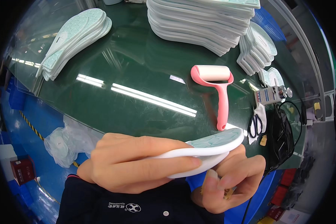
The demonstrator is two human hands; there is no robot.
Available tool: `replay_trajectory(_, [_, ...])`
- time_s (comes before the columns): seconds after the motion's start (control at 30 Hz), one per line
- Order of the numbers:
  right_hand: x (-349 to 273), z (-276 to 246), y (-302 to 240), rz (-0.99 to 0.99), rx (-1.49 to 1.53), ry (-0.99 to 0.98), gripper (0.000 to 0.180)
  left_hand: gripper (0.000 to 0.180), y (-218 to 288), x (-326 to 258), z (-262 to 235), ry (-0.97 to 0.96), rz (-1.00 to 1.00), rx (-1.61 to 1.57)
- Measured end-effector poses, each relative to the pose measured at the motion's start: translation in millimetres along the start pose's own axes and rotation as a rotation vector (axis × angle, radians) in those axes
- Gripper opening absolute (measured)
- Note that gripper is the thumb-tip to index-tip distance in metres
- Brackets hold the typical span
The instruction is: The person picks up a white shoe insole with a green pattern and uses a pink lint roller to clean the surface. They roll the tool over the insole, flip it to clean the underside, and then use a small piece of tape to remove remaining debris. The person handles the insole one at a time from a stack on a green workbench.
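In front of my chest, my left hand [138, 162] grips a shoe sole [216, 143] with a white edge and a pale green patterned face. The fingers lie along its side. A second white edge shows under the first; whether this is another sole, I cannot tell. My right hand [231, 179] is by the sole's right end, thumb and fingers curled into a pinch. Something small and yellowish-brown [228, 193] shows between those fingers, too little of it to name. Just beyond the sole lies a lint roller [222, 99] with a pink handle and white roll.
Tall stacked soles [198, 26] stand at the back; smaller stacks are at the far left [76, 37] and right [257, 48]. Along the right edge are a can with a silver cap [268, 95], scissors [256, 125] on white cloth and a black bag [282, 134]. A plastic bag [63, 145] is lower left.
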State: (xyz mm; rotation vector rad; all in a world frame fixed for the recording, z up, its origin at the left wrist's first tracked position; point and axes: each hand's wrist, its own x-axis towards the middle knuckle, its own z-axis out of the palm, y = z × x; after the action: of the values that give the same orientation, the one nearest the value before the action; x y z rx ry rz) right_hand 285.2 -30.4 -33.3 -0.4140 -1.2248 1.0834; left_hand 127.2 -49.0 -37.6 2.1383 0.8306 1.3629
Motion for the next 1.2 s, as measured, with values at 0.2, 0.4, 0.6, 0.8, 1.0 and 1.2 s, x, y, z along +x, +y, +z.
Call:
replay_trajectory(0.2, [1, -4, 5, -0.045, -0.071, -0.054, 0.023, 0.032, -3, -5, -2, -0.027, -0.040, 0.029])
replay_trajectory(0.4, [13, -46, -10, 0.148, -0.278, 0.199, 0.011, 0.032, 2, -5, -10, -0.045, -0.120, -0.049])
replay_trajectory(0.6, [37, -137, 38, 0.193, -1.399, 0.159, 0.024, 0.032, 1, -5, -9, -0.046, -0.090, -0.029])
replay_trajectory(0.8, [33, -96, 58, 0.274, -1.385, -0.137, 0.033, 0.030, 0, -2, -8, -0.007, -0.094, -0.031])
replay_trajectory(1.0, [40, -99, 66, 0.393, -1.148, 0.018, 0.028, 0.032, 2, -6, -6, 0.153, -0.154, 0.065])
replay_trajectory(1.2, [53, -97, 5, -0.088, -0.886, 0.292, 0.054, 0.029, 3, -6, -10, 0.166, -0.200, 0.187])
